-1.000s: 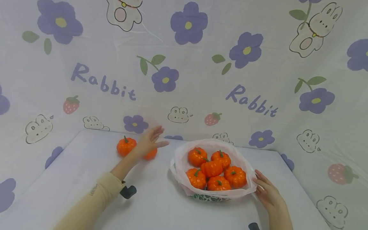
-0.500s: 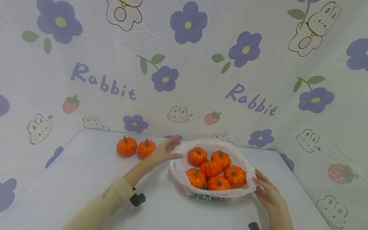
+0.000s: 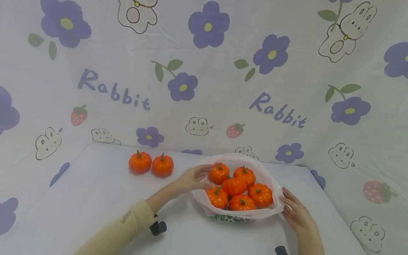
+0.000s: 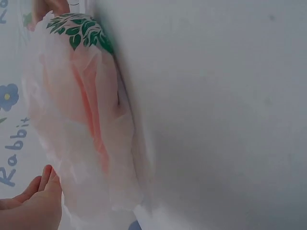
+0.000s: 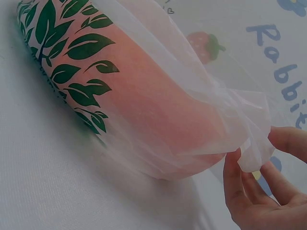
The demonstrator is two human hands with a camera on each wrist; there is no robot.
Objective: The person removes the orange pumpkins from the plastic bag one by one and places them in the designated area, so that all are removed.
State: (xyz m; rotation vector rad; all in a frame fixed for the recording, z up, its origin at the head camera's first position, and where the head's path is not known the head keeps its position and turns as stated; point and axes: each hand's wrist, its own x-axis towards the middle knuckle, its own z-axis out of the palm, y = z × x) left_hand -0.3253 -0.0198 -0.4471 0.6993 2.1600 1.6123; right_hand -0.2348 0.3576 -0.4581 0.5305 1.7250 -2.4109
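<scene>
Pumpkins [image 3: 234, 186] looked glossy, smooth. Bag [image 4: 81, 143] was thin, crinkled plastic. Surface [image 3: 185, 235] looked matt; backdrop [image 3: 223, 88], sleeve [image 3: 116, 228] matt cloth.

Pumpkins [image 3: 234, 186]: glossy orange, green stems [image 3: 162, 156]. Bag [image 3: 200, 198]: translucent white, green leaves [image 5: 91, 46] showing at its six o'clock. Sleeve [image 3: 119, 228]: beige, dark lettering. Table [image 3: 95, 198]: white. Backdrop [image 3: 178, 117]: white, purple yellow-centred flowers, red strawberries, black-outlined rabbits, purple "Rabbit" at the bag's ten and one o'clock.
</scene>
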